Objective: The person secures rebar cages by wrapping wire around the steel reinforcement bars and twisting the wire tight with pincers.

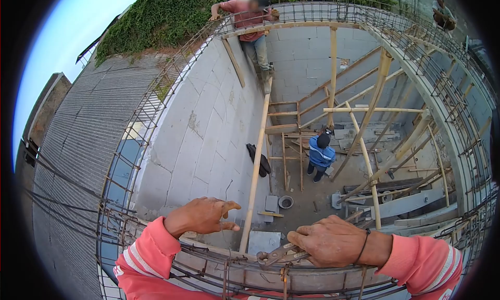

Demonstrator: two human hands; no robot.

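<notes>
The right hand point(333, 243) partly hides the pincers point(276, 255).

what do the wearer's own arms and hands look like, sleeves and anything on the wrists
The left hand and right hand are gloveless. The left sleeve and right sleeve are long and coral pink, each ringed by pale stripes, with partly visible white markings farther up. A thin dark wristband circles the right wrist; none shows on the left.
</notes>
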